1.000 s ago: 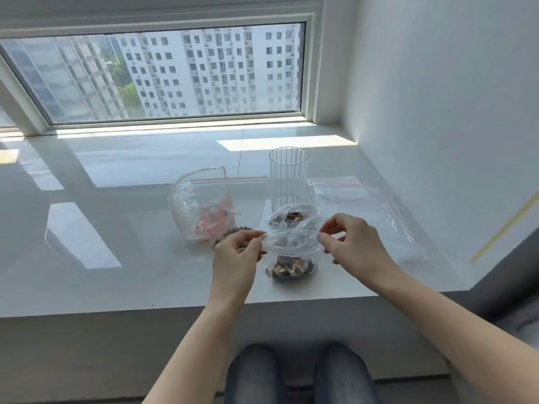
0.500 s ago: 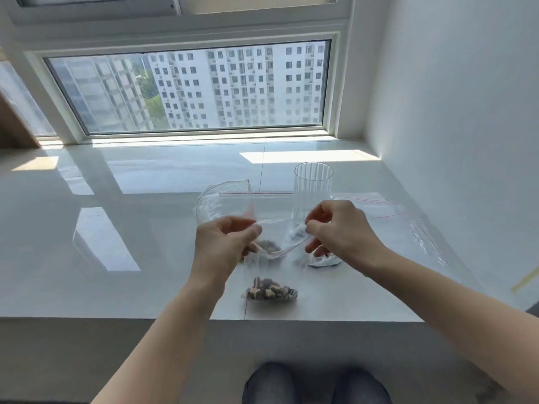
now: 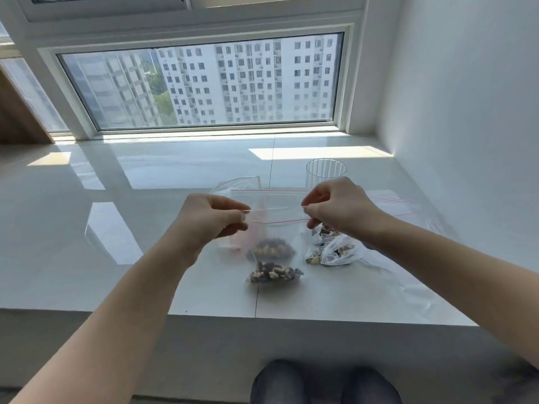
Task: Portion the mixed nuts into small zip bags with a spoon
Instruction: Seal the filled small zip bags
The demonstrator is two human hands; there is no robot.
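I hold a small clear zip bag [image 3: 275, 228] up above the white sill, its red-lined top stretched between my hands and mixed nuts hanging in its bottom. My left hand [image 3: 210, 218] pinches its left top corner. My right hand [image 3: 335, 207] pinches the right top corner. Below it a filled small bag of nuts [image 3: 274, 274] lies flat on the sill. To the right lie two more filled bags [image 3: 332, 250]. No spoon can be made out.
A ribbed clear glass [image 3: 325, 172] stands behind my right hand. A larger clear bag [image 3: 233, 185] sits behind the held bag. Empty zip bags [image 3: 408, 208] lie flat at the right near the wall. The sill's front edge [image 3: 233, 316] runs just above my knees.
The hands have lifted the bag higher and pulled its top straight and taut between them. The camera has tilted up, showing more window.
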